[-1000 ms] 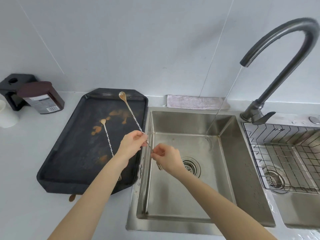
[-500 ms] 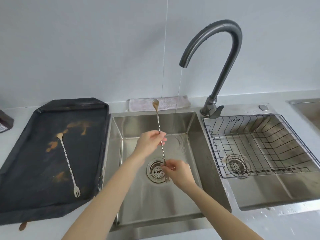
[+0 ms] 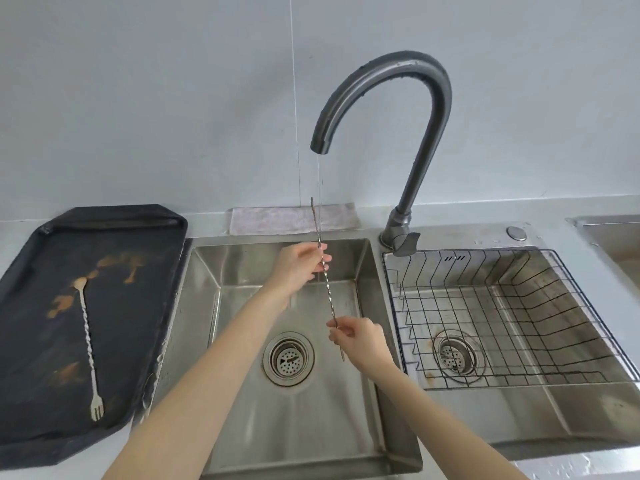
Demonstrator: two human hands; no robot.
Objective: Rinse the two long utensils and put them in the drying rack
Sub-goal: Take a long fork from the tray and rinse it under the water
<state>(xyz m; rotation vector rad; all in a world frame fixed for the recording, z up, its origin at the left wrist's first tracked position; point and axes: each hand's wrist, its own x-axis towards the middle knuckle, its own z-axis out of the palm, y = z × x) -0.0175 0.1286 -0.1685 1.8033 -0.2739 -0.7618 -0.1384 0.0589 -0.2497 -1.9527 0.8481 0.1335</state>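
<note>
I count two long utensils (image 3: 328, 289) (image 3: 88, 344), two hands (image 3: 299, 268) (image 3: 360, 341), one tap (image 3: 412, 133), one black tray (image 3: 34, 393), one wire drying rack (image 3: 519, 306), one folded cloth (image 3: 291, 220), and two sink basins (image 3: 242, 271) (image 3: 571, 410) with two drains (image 3: 288, 359) (image 3: 455, 355).

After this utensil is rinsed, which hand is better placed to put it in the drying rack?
Probably the right hand. It holds the lower end of the utensil and is the one nearer the drying rack in the right basin. The left hand grips higher up, under the faucet, farther from the rack.
</note>
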